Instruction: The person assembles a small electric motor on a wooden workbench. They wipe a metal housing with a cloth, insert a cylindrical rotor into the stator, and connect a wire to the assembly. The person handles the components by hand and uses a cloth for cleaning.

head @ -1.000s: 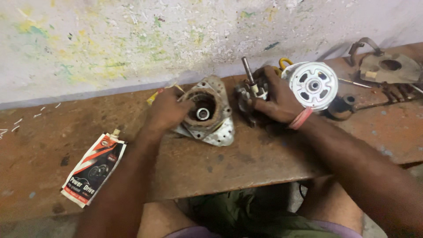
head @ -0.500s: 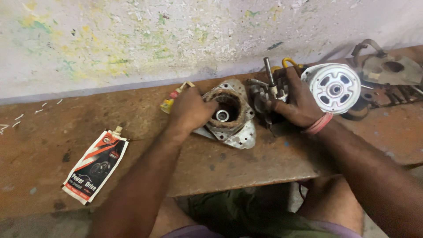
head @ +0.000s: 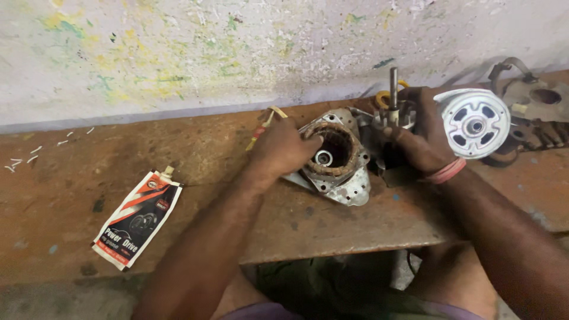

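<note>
Head view: my left hand (head: 284,148) grips the rim of the motor housing (head: 335,160), fingertips at its copper winding; housing sits tilted on the counter (head: 355,225), mid-frame. My right hand (head: 424,139) is clenched around the rotor (head: 392,112), shaft pointing up, just beside the housing. White end cover (head: 474,121) touches that hand (right side). Grease pouch (head: 137,218) lies well apart, left. Screwdriver (head: 264,125) behind left hand.
</note>
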